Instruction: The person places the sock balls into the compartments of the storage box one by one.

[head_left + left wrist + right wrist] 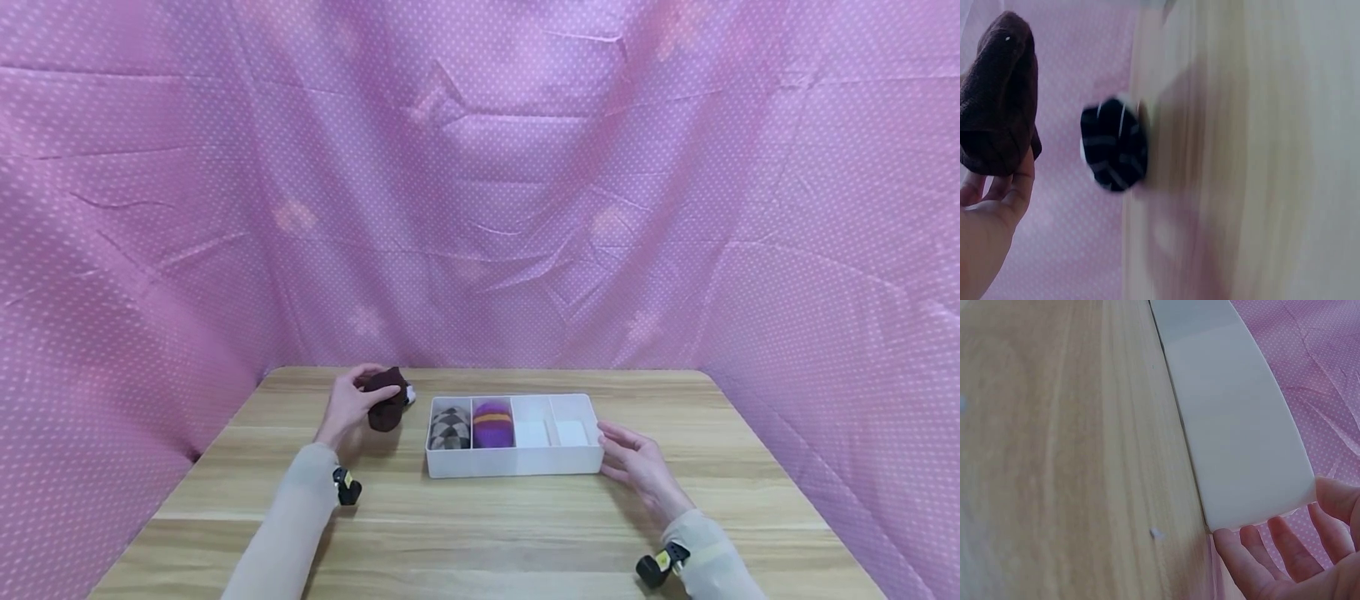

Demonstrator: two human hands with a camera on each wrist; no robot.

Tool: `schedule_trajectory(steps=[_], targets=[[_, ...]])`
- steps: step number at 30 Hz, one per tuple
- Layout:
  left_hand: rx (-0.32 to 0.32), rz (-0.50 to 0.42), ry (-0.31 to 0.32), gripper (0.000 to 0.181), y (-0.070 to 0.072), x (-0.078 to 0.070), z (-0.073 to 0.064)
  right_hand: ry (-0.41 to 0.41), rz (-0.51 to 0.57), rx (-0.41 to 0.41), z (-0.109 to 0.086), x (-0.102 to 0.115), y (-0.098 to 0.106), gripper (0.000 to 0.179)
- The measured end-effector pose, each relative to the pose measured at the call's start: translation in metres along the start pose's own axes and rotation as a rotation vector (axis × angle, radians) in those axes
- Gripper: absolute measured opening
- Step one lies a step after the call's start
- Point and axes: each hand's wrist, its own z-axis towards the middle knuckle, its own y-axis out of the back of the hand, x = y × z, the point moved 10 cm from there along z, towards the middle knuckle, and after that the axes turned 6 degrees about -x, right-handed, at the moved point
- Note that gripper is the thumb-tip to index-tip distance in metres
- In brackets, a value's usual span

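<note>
Dark-brown cloth forms the brown bundle (386, 416), clamped between thumb and fingers of the person's left grip (349, 406) and held above the tabletop (450, 542), left of the white divided box (517, 463). From the head I catch just a sliver of something behind it; my left wrist view, though blurred, shows a striped bundle (1115, 147), black with pale lines. Only the head view lets me look into the box: a checked bundle (450, 429) fills the leftmost compartment, a purple bundle (492, 427) with an orange band the next. My right wrist view adds a pale speck (1157, 533) on the wood and shows the right grip (636, 460) with fingers spread, tips touching the box's right end. Yellow labels (663, 560) on the wrist cameras (649, 573) are too small for me to read.
</note>
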Motion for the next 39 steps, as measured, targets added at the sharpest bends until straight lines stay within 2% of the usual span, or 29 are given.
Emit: schedule_trajectory(steps=[10, 16, 17, 23, 24, 32, 39], targets=[[-0.028, -0.051, -0.035, 0.051, -0.024, -0.021, -0.012, 0.001, -0.002, 0.006, -0.002, 0.001, 0.003, 0.053], [0.017, -0.107, -0.042, 0.050, -0.037, -0.031, -0.018, 0.006, -0.003, 0.005, -0.002, 0.002, 0.004, 0.052], [0.027, -0.111, -0.043, 0.049, -0.037, -0.038, -0.022, 0.004, -0.003, 0.004, -0.002, 0.002, 0.004, 0.051], [0.045, -0.138, -0.075, 0.046, -0.050, -0.058, -0.027, -0.005, -0.005, 0.002, -0.004, 0.000, 0.006, 0.052], [0.045, -0.144, -0.081, 0.046, -0.053, -0.057, -0.026, -0.005, -0.005, 0.001, -0.004, 0.000, 0.007, 0.052], [0.051, -0.125, -0.108, 0.046, -0.072, -0.076, -0.032, -0.009, -0.003, -0.006, -0.005, -0.001, 0.007, 0.052], [0.073, -0.157, -0.112, 0.047, -0.092, -0.085, -0.032, -0.013, 0.004, -0.013, -0.004, -0.001, 0.007, 0.052]])
